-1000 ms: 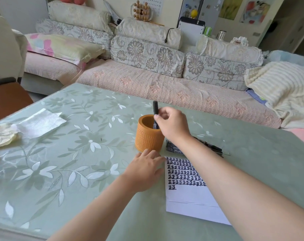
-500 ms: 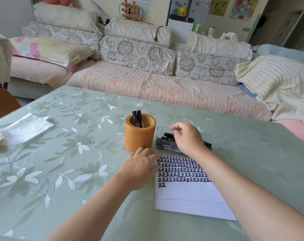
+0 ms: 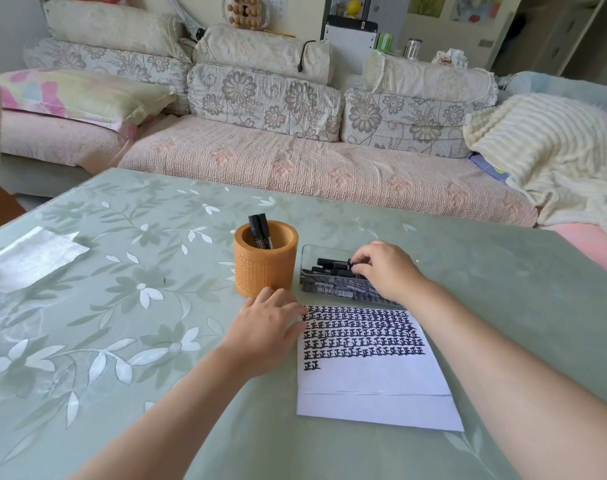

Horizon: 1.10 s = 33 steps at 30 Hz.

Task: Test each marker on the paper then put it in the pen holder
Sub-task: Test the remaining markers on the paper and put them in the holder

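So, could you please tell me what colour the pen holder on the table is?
Orange, with a finely textured outer wall. The pen holder shows best in the head view, the only one.

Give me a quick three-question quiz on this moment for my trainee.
1. True or false: the orange pen holder has two markers standing in it.
2. Short answer: which corner of the paper do the left hand fingertips touch?
3. Pick one: the right hand is at A) the paper, B) the clear marker box, C) the pen holder.

Key: 1 true. 2 the far-left corner. 3 B.
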Each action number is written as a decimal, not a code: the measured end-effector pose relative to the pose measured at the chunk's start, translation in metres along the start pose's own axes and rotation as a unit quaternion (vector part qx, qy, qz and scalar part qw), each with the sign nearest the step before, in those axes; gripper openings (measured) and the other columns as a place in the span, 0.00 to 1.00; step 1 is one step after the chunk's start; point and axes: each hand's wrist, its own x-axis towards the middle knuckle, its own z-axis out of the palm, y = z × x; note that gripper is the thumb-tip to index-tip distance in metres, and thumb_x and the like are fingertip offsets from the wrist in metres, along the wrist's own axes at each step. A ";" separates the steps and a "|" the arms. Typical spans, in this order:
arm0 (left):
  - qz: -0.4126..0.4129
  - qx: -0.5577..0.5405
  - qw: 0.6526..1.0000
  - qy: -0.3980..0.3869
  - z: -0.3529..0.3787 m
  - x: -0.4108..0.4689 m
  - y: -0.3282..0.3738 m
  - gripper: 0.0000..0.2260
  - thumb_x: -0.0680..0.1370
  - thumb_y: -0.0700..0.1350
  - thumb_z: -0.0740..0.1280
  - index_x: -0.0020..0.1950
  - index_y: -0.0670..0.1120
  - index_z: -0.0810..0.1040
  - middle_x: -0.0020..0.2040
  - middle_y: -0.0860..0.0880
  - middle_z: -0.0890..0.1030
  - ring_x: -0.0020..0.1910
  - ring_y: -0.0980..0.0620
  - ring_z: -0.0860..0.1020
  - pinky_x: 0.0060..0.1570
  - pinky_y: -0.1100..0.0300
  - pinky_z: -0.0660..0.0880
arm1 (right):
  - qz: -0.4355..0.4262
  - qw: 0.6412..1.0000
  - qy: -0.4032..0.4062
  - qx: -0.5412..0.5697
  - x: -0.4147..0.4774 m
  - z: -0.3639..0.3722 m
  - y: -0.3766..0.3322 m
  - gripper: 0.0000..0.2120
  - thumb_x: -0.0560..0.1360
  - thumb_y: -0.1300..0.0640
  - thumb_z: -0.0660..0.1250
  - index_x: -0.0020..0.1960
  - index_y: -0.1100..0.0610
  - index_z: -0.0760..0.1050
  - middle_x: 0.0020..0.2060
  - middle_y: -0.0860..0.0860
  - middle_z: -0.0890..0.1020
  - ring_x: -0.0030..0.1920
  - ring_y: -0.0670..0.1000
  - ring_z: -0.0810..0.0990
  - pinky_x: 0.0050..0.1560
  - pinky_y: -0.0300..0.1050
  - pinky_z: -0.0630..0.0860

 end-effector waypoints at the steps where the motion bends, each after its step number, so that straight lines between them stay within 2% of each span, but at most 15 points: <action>1: 0.001 0.001 1.000 0.001 0.000 0.000 0.000 0.13 0.81 0.55 0.58 0.63 0.55 0.76 0.61 0.57 0.74 0.59 0.52 0.67 0.58 0.55 0.68 | -0.018 1.000 0.011 -0.008 -0.001 0.000 -0.002 0.07 0.79 0.51 0.66 0.54 0.51 0.79 0.52 0.48 0.80 0.52 0.53 0.78 0.57 0.50 0.73; 4: 0.004 0.003 1.000 0.003 -0.002 -0.001 0.001 0.14 0.81 0.55 0.59 0.64 0.56 0.75 0.61 0.57 0.74 0.59 0.52 0.68 0.58 0.56 0.67 | -0.082 0.995 0.052 -0.020 -0.008 -0.002 -0.012 0.06 0.81 0.50 0.60 0.55 0.49 0.74 0.50 0.47 0.80 0.49 0.53 0.78 0.53 0.50 0.71; 8: 0.003 -0.002 1.000 0.012 -0.005 -0.001 0.002 0.14 0.80 0.56 0.60 0.64 0.56 0.75 0.60 0.57 0.74 0.59 0.52 0.69 0.57 0.57 0.68 | -0.157 0.986 0.056 -0.003 -0.024 -0.010 -0.033 0.10 0.82 0.48 0.59 0.59 0.45 0.77 0.46 0.47 0.76 0.50 0.52 0.76 0.50 0.49 0.72; 11: 0.002 -0.017 0.999 0.038 -0.011 0.000 0.007 0.14 0.80 0.55 0.61 0.64 0.55 0.75 0.58 0.56 0.75 0.58 0.53 0.71 0.54 0.56 0.71 | -0.146 0.988 0.006 0.044 -0.038 -0.010 -0.045 0.12 0.82 0.49 0.59 0.61 0.43 0.78 0.47 0.46 0.72 0.49 0.50 0.76 0.50 0.48 0.73; 13: 0.004 -0.023 0.998 0.057 -0.016 0.000 0.011 0.14 0.80 0.54 0.61 0.64 0.54 0.75 0.57 0.56 0.75 0.57 0.53 0.71 0.52 0.57 0.73 | -0.135 0.988 -0.035 0.064 -0.049 -0.005 -0.049 0.14 0.82 0.52 0.59 0.66 0.46 0.76 0.49 0.46 0.71 0.53 0.51 0.75 0.56 0.48 0.72; 15: 0.009 -0.034 0.996 0.082 -0.021 0.001 0.016 0.15 0.79 0.54 0.61 0.64 0.54 0.75 0.55 0.56 0.76 0.55 0.53 0.72 0.50 0.56 0.75 | -0.124 0.987 -0.067 0.077 -0.061 -0.001 -0.049 0.17 0.82 0.57 0.58 0.70 0.49 0.73 0.52 0.46 0.71 0.58 0.50 0.74 0.61 0.44 0.69; 18: 0.035 -0.062 0.993 0.099 -0.025 0.000 0.023 0.16 0.78 0.55 0.62 0.64 0.53 0.74 0.54 0.57 0.77 0.55 0.54 0.74 0.49 0.56 0.76 | -0.121 0.984 -0.072 0.113 -0.081 0.002 -0.043 0.23 0.79 0.63 0.59 0.71 0.48 0.69 0.52 0.44 0.72 0.55 0.45 0.73 0.58 0.40 0.68; 22: 0.081 -0.092 0.989 0.088 -0.028 -0.003 0.033 0.12 0.76 0.53 0.68 0.58 0.54 0.77 0.49 0.58 0.78 0.51 0.57 0.74 0.45 0.57 0.76 | -0.100 0.975 -0.064 0.186 -0.100 0.010 -0.033 0.25 0.76 0.63 0.64 0.67 0.43 0.65 0.49 0.41 0.77 0.48 0.38 0.75 0.50 0.38 0.70; 26: 0.096 -0.102 0.986 0.090 -0.029 -0.004 0.039 0.08 0.74 0.46 0.72 0.52 0.54 0.79 0.44 0.58 0.77 0.45 0.57 0.73 0.39 0.59 0.73 | -0.086 0.962 -0.034 0.258 -0.106 0.014 -0.031 0.23 0.73 0.66 0.67 0.61 0.45 0.70 0.44 0.38 0.78 0.45 0.33 0.75 0.47 0.28 0.70; 28: 0.092 -0.100 0.986 0.096 -0.031 -0.003 0.038 0.07 0.75 0.46 0.71 0.52 0.53 0.80 0.44 0.59 0.77 0.45 0.57 0.73 0.39 0.59 0.73 | -0.084 0.961 -0.039 0.261 -0.106 0.013 -0.030 0.23 0.73 0.67 0.67 0.59 0.43 0.71 0.45 0.38 0.78 0.46 0.34 0.76 0.47 0.28 0.70; 31: 0.063 -0.106 0.986 0.112 -0.036 -0.002 0.032 0.05 0.77 0.47 0.69 0.52 0.53 0.80 0.43 0.59 0.76 0.45 0.58 0.73 0.40 0.57 0.74 | -0.068 0.971 -0.037 0.228 -0.105 0.015 -0.023 0.19 0.73 0.62 0.67 0.54 0.40 0.70 0.46 0.39 0.77 0.47 0.44 0.78 0.48 0.38 0.73; 33: 0.040 -0.113 0.985 0.121 -0.038 -0.003 0.028 0.05 0.77 0.48 0.68 0.52 0.53 0.80 0.42 0.60 0.75 0.45 0.58 0.72 0.40 0.59 0.74 | -0.050 0.972 -0.032 0.226 -0.106 0.018 -0.017 0.15 0.74 0.60 0.68 0.50 0.41 0.71 0.44 0.42 0.77 0.46 0.45 0.77 0.45 0.36 0.72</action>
